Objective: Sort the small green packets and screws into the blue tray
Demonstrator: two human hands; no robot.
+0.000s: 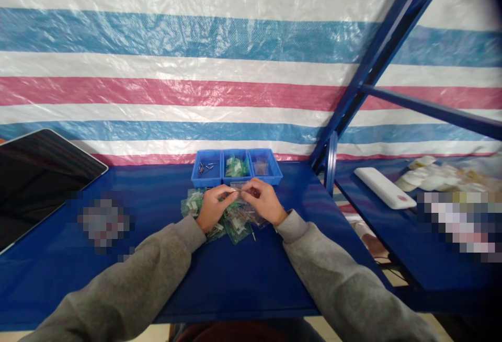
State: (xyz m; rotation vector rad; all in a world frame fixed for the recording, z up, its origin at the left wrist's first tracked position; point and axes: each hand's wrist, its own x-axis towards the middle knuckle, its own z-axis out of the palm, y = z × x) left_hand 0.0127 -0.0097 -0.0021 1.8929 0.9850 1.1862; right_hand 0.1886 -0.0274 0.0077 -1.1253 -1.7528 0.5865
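My left hand point(215, 205) and my right hand point(262, 201) meet fingertip to fingertip over a pile of small clear and green plastic bags point(237, 224). Both are closed in a pinch on something small and thin between them, too tiny to make out. Beneath and around the fingers the bags hold small metal and white pieces. A short metal pin point(253, 235) lies at the pile's front edge. Just behind the hands stand three joined blue bins point(207, 179): loose metal pieces in the left one, green bags point(236, 166) in the middle, clear bags point(260, 168) in the right.
A dark-screened tablet or monitor point(43, 180) stands at the left of the blue table point(235, 284). A blurred item point(105, 221) lies in front of it. Blue metal posts point(331, 159) rise at the right. On the neighbouring table are a white device point(384, 187) and pale bags point(427, 174).
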